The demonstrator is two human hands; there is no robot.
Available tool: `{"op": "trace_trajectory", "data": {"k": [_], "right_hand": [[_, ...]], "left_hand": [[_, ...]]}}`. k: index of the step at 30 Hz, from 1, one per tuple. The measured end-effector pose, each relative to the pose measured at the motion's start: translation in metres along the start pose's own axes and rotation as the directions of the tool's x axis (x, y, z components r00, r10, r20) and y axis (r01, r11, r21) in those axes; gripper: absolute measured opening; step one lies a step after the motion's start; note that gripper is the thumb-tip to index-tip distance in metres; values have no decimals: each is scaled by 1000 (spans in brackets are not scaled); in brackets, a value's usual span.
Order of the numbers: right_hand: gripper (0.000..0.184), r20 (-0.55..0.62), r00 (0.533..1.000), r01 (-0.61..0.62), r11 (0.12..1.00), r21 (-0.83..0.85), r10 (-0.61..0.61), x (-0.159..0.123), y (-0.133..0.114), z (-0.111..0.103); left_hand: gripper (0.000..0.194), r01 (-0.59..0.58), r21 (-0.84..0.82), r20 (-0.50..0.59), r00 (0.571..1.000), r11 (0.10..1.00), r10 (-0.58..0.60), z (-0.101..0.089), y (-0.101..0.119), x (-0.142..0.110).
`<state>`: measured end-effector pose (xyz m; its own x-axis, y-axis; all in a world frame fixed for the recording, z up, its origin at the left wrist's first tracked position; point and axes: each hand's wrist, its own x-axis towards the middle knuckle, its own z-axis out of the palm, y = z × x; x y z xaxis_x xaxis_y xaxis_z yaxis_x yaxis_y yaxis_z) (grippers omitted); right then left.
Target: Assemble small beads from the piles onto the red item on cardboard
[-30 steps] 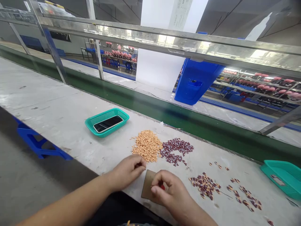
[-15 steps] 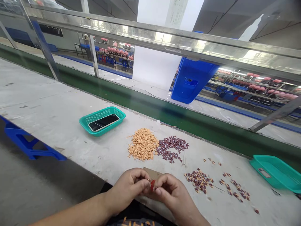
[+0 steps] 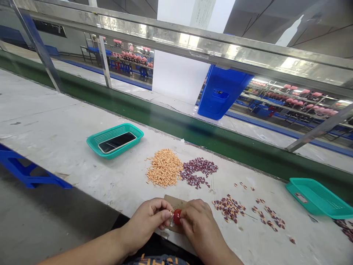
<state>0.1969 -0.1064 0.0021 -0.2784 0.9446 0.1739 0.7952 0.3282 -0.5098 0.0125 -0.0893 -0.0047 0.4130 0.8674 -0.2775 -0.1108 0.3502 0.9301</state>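
Observation:
Low in the centre, my left hand (image 3: 150,221) has thumb and fingers pinched together on a small pale-tan piece, its shape mostly hidden. Close against it, my right hand (image 3: 200,228) has its fingers closed at a small glossy red rounded object (image 3: 177,216); what kind it is does not show. Something clear or whitish lies just under the red object. Both hands are over a brown board (image 3: 172,200) at the table's near edge. Beyond them lie a pile of small tan pieces (image 3: 164,168) and a pile of small dark maroon pieces (image 3: 200,167).
Two-coloured maroon-and-tan pieces (image 3: 229,208) lie in groups to the right. A green basket (image 3: 95,149) holds a phone (image 3: 117,142); another green basket (image 3: 317,198) stands at far right. A green strip (image 3: 154,117) and metal frame (image 3: 176,38) run behind the grey table.
My hands have come together over the board, having been apart a second ago. The right hand's fingers have closed in by the red object. The view has shifted, moving the scene slightly left.

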Motion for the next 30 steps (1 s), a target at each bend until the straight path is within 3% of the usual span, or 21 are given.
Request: {"op": "trace_trajectory", "data": {"k": [7,18,30], "right_hand": [[12,-153,988,50,915,401,13,1,-9,5],[14,-182,983,46,913,406,32,4,-14,10],[10,-119,986,-42,862,505,118,3,-17,13]], "left_hand": [[15,-17,18,24,1000,1000,17,2,-2,0],[19,2,43,34,999,999,-4,0,-3,-2],[14,-143,194,-14,989,971,148,0,0,-2]]}}
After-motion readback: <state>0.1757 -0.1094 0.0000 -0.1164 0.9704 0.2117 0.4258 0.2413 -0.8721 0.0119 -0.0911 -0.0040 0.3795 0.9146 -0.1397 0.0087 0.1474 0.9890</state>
